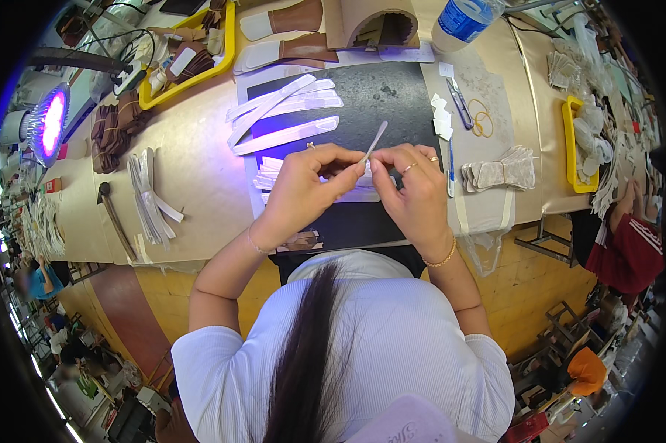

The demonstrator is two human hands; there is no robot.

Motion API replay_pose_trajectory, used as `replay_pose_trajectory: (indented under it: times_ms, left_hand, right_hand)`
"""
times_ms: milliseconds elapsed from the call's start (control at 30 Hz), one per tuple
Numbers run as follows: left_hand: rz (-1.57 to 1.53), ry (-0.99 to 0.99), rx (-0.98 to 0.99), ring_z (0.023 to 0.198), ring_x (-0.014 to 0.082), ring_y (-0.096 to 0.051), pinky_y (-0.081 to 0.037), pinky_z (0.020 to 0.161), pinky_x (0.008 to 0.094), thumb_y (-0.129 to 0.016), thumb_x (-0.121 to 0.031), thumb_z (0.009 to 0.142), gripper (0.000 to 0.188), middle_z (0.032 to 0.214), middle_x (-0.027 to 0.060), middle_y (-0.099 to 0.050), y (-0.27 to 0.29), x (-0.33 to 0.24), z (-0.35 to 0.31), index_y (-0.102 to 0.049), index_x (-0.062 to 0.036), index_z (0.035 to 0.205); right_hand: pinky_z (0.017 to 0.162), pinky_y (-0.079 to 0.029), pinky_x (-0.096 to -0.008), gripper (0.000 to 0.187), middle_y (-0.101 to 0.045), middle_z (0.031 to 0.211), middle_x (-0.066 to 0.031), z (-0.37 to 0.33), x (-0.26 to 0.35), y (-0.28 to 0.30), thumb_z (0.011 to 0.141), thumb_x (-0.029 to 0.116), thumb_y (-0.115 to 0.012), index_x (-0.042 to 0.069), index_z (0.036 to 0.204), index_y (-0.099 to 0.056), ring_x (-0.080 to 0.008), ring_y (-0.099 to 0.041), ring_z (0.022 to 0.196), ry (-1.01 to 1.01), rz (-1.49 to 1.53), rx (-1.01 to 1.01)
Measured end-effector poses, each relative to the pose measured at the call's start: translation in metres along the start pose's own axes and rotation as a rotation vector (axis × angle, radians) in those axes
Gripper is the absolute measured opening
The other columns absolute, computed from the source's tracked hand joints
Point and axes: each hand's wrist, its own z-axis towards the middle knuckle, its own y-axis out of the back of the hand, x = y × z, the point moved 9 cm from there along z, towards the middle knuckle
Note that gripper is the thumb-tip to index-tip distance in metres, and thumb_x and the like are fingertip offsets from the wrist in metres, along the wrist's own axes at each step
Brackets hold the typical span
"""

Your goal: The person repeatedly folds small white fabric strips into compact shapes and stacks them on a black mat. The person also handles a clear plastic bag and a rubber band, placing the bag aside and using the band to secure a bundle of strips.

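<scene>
Over the black mat point(392, 88) my two hands meet, fingertips pinched together. Between them a thin pale strip point(378, 137) slants up, its rounded end free. My left hand point(303, 184) grips it at the lower part, and my right hand point(412, 188) pinches it close beside; the fingers hide its lower end. Long white strips point(292, 135) lie crossed on the mat beyond my left hand. A group of short white pieces point(266, 174) sits partly hidden behind that hand. Another pale piece point(359, 195) rests under my fingers.
On the right lie a cutter knife point(460, 104), rubber bands point(482, 122) and a banded bundle of pale pieces point(499, 173). A hammer point(112, 218) and white strips point(147, 198) are at left, below a lit lamp point(52, 124). A yellow tray point(228, 55) and a bottle point(462, 26) stand farther back.
</scene>
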Motion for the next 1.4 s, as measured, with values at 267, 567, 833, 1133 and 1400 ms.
replay_pose_trajectory:
  times_ms: [267, 567, 833, 1133, 1400]
  left_hand:
    - [0.104, -0.09, -0.047, 0.074, 0.0076, -0.061, -0.051, 0.067, 0.0232, -0.068, -0.009, 0.093, 0.021, 0.09, 0.0034, -0.069, 0.001, -0.012, -0.001, -0.071, 0.0018, 0.111]
    - [0.214, -0.229, -0.109, 0.068, 0.0112, -0.062, -0.049, 0.061, 0.0257, -0.068, -0.006, 0.09, 0.021, 0.083, 0.0087, -0.069, 0.001, -0.023, -0.002, -0.072, 0.0021, 0.109]
    - [0.038, -0.013, -0.066, 0.069, 0.0067, -0.059, -0.048, 0.063, 0.0215, -0.07, -0.01, 0.092, 0.019, 0.084, 0.0038, -0.068, 0.001, -0.006, 0.003, -0.07, 0.0033, 0.105]
    - [-0.225, 0.234, 0.078, 0.061, 0.0074, -0.062, -0.046, 0.052, 0.0209, -0.068, -0.015, 0.094, 0.017, 0.08, 0.0041, -0.067, 0.026, 0.015, 0.006, -0.068, 0.0013, 0.098]
    - [0.09, 0.245, 0.057, 0.052, 0.0047, -0.058, -0.035, 0.04, 0.0169, -0.069, -0.023, 0.093, 0.021, 0.073, -0.0004, -0.062, 0.085, 0.024, 0.011, -0.068, -0.0028, 0.101]
  right_hand:
    - [0.078, -0.042, -0.0356, 0.005, -0.066, 0.077, -0.0032, -0.001, -0.004, -0.001, 0.085, 0.008, -0.073, 0.006, 0.087, -0.068, -0.021, -0.061, 0.067, -0.034, -0.008, 0.011]
    - [0.081, -0.041, -0.0361, 0.005, -0.069, 0.078, -0.0021, 0.001, -0.004, -0.002, 0.085, 0.007, -0.073, 0.007, 0.087, -0.068, -0.0197, -0.062, 0.069, -0.026, -0.019, -0.003]
    - [0.079, -0.041, -0.0359, 0.007, -0.068, 0.078, -0.0021, 0.001, -0.006, -0.003, 0.084, 0.006, -0.073, 0.007, 0.086, -0.066, -0.0196, -0.062, 0.069, -0.04, 0.005, 0.026]
    - [0.075, -0.049, -0.0324, 0.006, -0.067, 0.079, -0.0066, -0.012, -0.061, 0.031, 0.086, 0.008, -0.069, 0.005, 0.089, -0.067, -0.0185, -0.063, 0.073, -0.403, 0.103, -0.062]
    - [0.072, -0.047, -0.0269, 0.009, -0.065, 0.079, -0.0044, -0.037, -0.098, 0.053, 0.09, 0.008, -0.068, -0.001, 0.09, -0.066, -0.0117, -0.057, 0.074, -0.56, 0.209, -0.143]
